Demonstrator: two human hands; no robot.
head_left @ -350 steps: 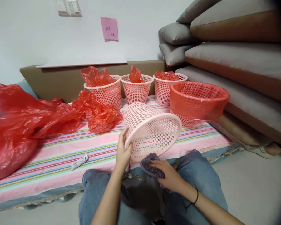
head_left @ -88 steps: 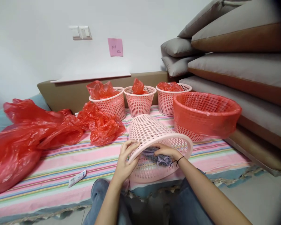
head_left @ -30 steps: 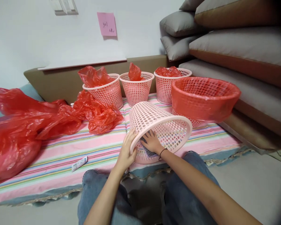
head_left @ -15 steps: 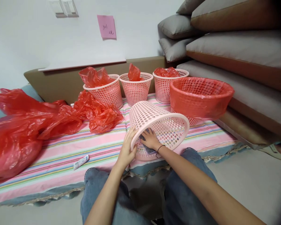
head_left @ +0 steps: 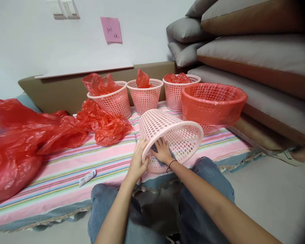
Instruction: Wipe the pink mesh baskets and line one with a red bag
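Observation:
A pale pink plastic wastebasket lies tilted on its side in front of me, its mouth facing right and toward me. My left hand grips the near left of its rim, thumb at the front edge and fingers over the outside. Inside the basket, my right hand lies with fingers spread on a dark grey cloth, pressing it against the lower inner wall. Part of the cloth is hidden under that hand.
Behind stand a left basket, a middle basket and a right basket, with red bags inside. A red-lined basket stands right, near stacked cushions. Red plastic bags and a white tube lie left.
The view has shifted slightly to the right. My right hand has moved a little on the inner wall with the cloth; my left hand keeps its grip on the rim.

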